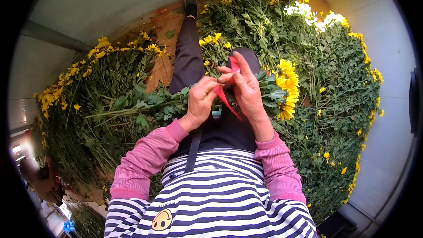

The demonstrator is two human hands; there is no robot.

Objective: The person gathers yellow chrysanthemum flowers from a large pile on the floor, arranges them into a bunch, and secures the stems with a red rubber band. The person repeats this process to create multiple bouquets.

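- 12 o'c = straight ahead, centre = the hands.
- L hand (202, 99): thumb & fingertips pressed tog., pinching a red ribbon (224, 96); its loose tail hangs twd 5 o'c.
- R hand (249, 90): index stretched twd 12, thumb & bent fingers apparently nipping same ribbon; prob. both hands on it to keep it taut.
- Flower bunch (272, 92): lies across the lap (233, 139), passing behind both hands; can't tell if ribbon goes round it.
- Long axis approx. 9-to-3 o'c, slight tilt: yellow heads (287, 89) face 3, stems (116, 113) trail to 9.
- Crosswise prob. so thighs take the wt & hands stay free.
- L pile (83, 105) at 9–10, R pile (335, 101) at 1–4: most blooms at outer rims, prob. to avoid crushing; both close by, I'd guess for quick reach.
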